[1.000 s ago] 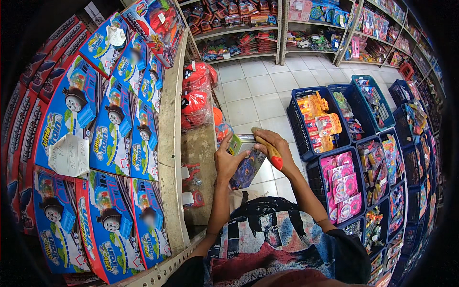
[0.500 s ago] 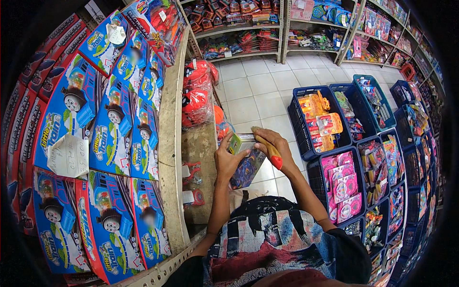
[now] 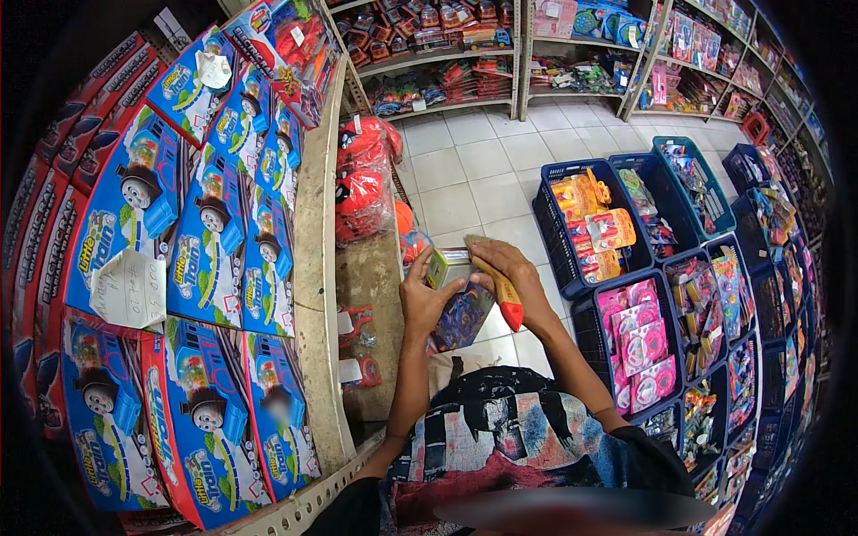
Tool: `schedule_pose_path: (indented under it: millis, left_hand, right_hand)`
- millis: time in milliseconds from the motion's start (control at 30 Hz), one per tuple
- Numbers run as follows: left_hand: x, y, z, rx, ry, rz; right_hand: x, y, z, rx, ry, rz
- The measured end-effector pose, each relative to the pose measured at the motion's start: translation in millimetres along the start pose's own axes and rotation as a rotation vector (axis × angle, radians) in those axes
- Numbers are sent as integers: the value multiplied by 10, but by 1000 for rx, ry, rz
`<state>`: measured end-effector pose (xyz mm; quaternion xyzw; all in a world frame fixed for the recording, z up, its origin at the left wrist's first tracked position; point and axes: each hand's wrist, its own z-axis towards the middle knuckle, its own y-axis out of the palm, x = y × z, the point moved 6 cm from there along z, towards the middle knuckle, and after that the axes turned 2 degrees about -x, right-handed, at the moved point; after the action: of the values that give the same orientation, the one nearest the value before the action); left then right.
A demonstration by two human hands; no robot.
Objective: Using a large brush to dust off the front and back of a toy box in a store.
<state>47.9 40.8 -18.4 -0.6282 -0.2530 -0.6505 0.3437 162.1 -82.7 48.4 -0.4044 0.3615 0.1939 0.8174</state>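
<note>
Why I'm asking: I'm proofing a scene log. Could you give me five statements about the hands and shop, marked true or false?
1. The right hand holds a paintbrush with a yellow-and-red handle. True.
2. The left hand is empty. False: it grips a printed box.
3. Pink toy packs lie in a dark blue crate. True.
4. The blue toy-train boxes are on the person's right. False: they are on the left.
5. The floor is bare wood. False: it has pale tiles.
</note>
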Motion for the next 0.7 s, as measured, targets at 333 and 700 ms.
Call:
schedule_pose_path:
  millis: [333,700]
  left_hand:
    - [56,8,-11,20,110,-38]
    - [45,33,-6,29,188,-9]
  right_hand:
    - [97,-109,-27,70,92,-60]
    - [49,-63,-32,30,61,-32]
